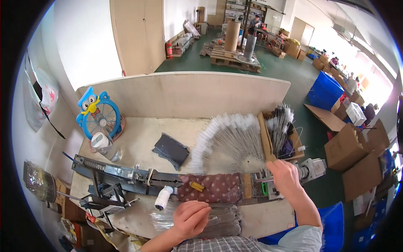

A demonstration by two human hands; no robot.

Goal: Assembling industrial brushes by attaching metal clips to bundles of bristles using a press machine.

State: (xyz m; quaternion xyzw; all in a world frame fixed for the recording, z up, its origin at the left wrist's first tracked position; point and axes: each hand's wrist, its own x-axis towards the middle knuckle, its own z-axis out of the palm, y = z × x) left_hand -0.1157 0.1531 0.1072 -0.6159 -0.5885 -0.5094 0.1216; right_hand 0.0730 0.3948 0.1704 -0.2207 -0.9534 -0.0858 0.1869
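A: State the position of the left hand (191, 218).

B: The left hand rests palm down on the flat bundle of thin grey metal wires (218, 220) at the near edge of the pale wooden counter (138, 147). Its grip is a loose, curled one over the wires, pressing them down; this probably keeps the bundle from spreading.

A: And the right hand (285, 178)?

B: The right hand is raised beside the brown cardboard divider (265, 138). Its fingers are turned away from the camera, so I cannot tell whether the grip holds anything.

A: Where are the white-tipped pieces?

B: A fan of thin wires with white tips (228, 140) lies spread on the counter, left of the divider, tips outward, apparently so that single pieces separate easily. A second upright batch of white-tipped wires (280, 126) stands in the open cardboard box (294, 143) right of the divider.

A: Other fixtures?

B: A long dark metal rail fixture (126, 172) crosses the counter, with a maroon dotted cloth pad (214, 187) and a white thread spool (163, 197) near it.
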